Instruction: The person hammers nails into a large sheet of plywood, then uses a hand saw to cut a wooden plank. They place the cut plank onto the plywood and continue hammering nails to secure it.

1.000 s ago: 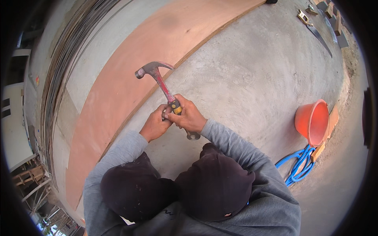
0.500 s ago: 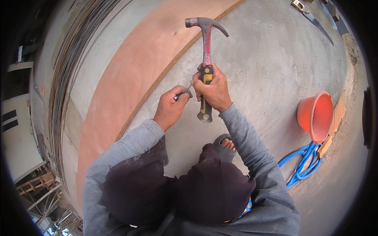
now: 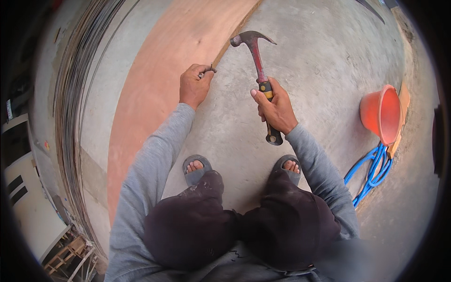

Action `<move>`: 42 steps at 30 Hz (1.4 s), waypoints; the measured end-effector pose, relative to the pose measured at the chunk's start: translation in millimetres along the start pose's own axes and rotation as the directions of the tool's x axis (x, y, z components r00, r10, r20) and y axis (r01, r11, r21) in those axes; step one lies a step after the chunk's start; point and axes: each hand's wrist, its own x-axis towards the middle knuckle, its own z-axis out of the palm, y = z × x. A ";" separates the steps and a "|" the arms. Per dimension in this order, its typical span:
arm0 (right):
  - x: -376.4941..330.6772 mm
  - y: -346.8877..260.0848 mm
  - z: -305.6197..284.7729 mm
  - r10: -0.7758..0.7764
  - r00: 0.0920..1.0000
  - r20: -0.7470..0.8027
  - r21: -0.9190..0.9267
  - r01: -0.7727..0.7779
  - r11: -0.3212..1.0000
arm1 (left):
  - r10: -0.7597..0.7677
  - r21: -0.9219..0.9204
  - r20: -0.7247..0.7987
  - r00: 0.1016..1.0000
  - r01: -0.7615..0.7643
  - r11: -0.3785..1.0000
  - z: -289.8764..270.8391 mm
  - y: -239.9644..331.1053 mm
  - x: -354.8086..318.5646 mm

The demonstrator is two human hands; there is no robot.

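My right hand [image 3: 278,108] is wrapped around the black-and-yellow grip of a claw hammer [image 3: 256,58]. The hammer's worn red neck and dark head point away from me, the claw to the right. Between the thumb and fingertips of my left hand [image 3: 194,87] a small nail [image 3: 212,67] is pinched, standing roughly upright. That hand is over the right edge of a long reddish plywood sheet [image 3: 150,80]. The nail is at or just above this edge; whether it touches the wood I cannot tell. My fingers hide part of it.
A bundle of thin metal rods [image 3: 70,94] runs along the left on the concrete floor [image 3: 324,70]. To the right are an orange bucket [image 3: 371,113] and a coiled blue hose [image 3: 371,174]. At the far right a saw blade [image 3: 371,10] is partly visible. My sandalled feet are below my hands.
My left hand has moved away from my right with the nail, up to the plywood edge. My right hand and the hammer have shifted to the right, and the hammer now tilts left.
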 end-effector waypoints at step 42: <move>74.1 -54.2 1.6 -0.041 0.933 0.357 -0.510 0.231 0.829 | 0.204 0.262 -0.164 0.965 -0.156 0.952 7.4 -56.1 48.8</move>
